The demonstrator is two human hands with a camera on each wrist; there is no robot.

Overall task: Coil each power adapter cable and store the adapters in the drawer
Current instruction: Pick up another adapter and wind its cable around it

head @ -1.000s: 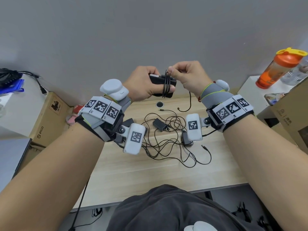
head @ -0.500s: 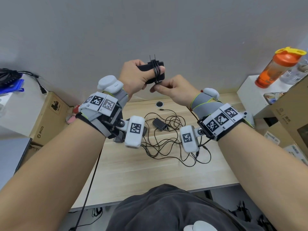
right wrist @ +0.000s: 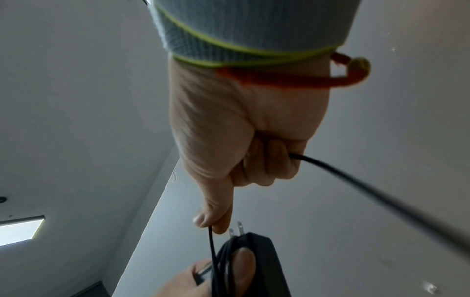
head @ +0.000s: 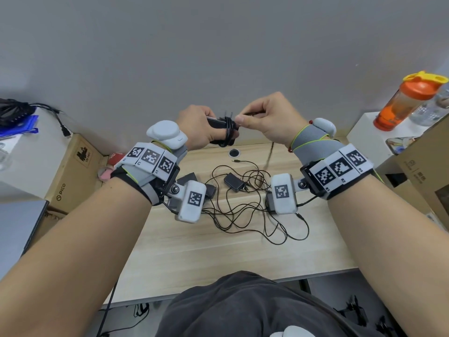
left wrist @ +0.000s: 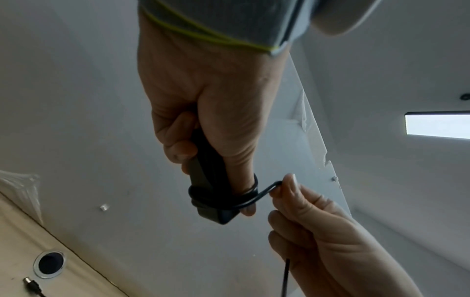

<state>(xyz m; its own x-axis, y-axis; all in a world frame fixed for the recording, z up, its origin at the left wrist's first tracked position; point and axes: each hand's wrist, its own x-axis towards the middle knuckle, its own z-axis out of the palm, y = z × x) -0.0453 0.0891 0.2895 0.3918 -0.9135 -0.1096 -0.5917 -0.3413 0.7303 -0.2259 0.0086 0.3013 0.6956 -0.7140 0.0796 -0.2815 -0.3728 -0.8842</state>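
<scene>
My left hand (head: 201, 125) grips a black power adapter (head: 218, 124) held up in front of the wall, prongs pointing up. Its thin black cable (left wrist: 244, 198) is wound several turns round the adapter and round my left thumb. My right hand (head: 267, 117) pinches that cable (right wrist: 211, 239) between thumb and forefinger just right of the adapter; the free end trails out of the fist (right wrist: 356, 180) and hangs down. On the wooden desk (head: 218, 251) below lie other black adapters (head: 233, 182) in a tangle of loose cables (head: 243, 210). No drawer is in view.
A round cable hole (head: 234, 153) sits at the desk's back edge. A cardboard box (head: 70, 171) stands at the left, a white stand (head: 369, 139) with an orange shaker bottle (head: 405, 100) at the right, and more boxes (head: 427, 166) beside it.
My right hand has swung from below the adapter up to its right side, carrying the cable round for another turn. The left hand has lowered the adapter slightly.
</scene>
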